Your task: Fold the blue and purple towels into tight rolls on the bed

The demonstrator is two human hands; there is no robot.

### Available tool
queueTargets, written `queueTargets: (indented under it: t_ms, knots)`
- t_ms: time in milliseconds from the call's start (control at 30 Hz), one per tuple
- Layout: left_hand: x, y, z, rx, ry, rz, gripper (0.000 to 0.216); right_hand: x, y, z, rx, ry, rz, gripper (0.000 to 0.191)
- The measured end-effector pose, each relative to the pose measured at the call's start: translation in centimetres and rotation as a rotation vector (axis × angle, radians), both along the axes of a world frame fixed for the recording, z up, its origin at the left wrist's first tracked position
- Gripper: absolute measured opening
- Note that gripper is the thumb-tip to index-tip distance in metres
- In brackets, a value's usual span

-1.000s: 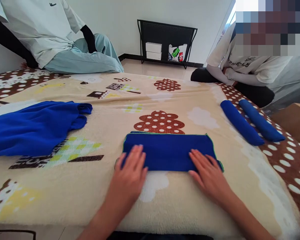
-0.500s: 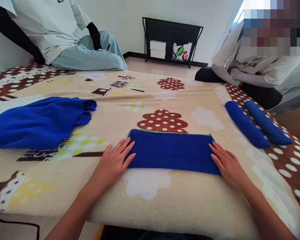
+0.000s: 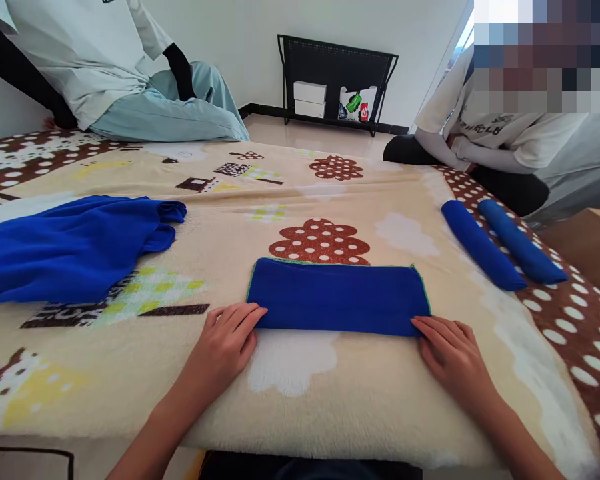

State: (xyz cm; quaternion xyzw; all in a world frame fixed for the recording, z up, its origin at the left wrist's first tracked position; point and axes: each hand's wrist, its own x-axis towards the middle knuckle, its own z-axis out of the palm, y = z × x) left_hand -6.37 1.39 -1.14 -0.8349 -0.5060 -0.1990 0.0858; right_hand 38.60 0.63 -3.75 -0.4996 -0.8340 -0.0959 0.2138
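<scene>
A blue towel (image 3: 337,297) with green-stitched edges lies folded into a long flat strip in front of me. At its near left corner, my left hand (image 3: 230,337) has its fingers closed on the edge, thumb underneath. Its near right corner is pinched the same way by my right hand (image 3: 450,350). The strip rests flat on a cream patterned blanket (image 3: 380,393). A loose, crumpled blue towel (image 3: 75,243) lies off to the left. Two rolled blue towels, one nearer (image 3: 483,245) and one farther right (image 3: 521,240), lie side by side on the right.
One person (image 3: 115,73) in a white shirt sits at the far left edge of the blanket. Another person (image 3: 500,133) sits at the far right with forearms together. A black rack (image 3: 335,67) holding white boxes stands against the back wall. A cardboard box (image 3: 587,243) is at the right.
Both hands have drawn back from lying flat with spread fingers on the towel's ends to gripping its near corners. The towel's near edge has shifted up slightly.
</scene>
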Motion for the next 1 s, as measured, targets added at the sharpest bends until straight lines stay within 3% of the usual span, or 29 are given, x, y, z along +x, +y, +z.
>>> queueTargets:
  t_ms: [133,367,467,567,633,700,867,933,1000]
  knots:
    - [0.9,1.4,0.8,-0.010,0.109,0.009,0.033,-0.9,2.0,0.8,0.011,0.002,-0.016,0.030]
    - [0.5,-1.1,3.1,-0.136,0.135,0.027,0.027,-1.3,0.5,2.8,-0.069,-0.105,-0.012,0.028]
    - [3.8,-1.1,3.2,-0.112,0.142,0.064,0.032,-5.1,0.2,3.3,-0.045,-0.131,-0.039,0.034]
    - [9.0,-0.4,3.0,-0.149,0.072,-0.146,0.042,-10.3,0.6,3.3,-0.115,-0.081,0.131,0.045]
    - [10.8,0.1,2.6,-0.184,0.055,-0.233,0.044,-11.9,1.2,3.0,-0.175,-0.077,0.199,0.044]
    - [9.8,0.4,2.1,-0.187,0.054,-0.169,0.044,-10.6,1.7,2.4,-0.204,-0.098,0.157,0.047]
    - [2.0,-0.3,0.8,-0.133,0.042,0.109,0.047,-1.1,2.5,0.7,-0.174,-0.127,-0.124,0.053]
    - [1.7,-0.7,0.9,-0.087,0.052,0.225,0.046,-0.5,2.3,0.7,-0.132,-0.136,-0.201,0.051]
    - [4.1,-0.7,1.3,-0.091,0.060,0.216,0.046,-3.0,2.0,1.3,-0.107,-0.150,-0.176,0.049]
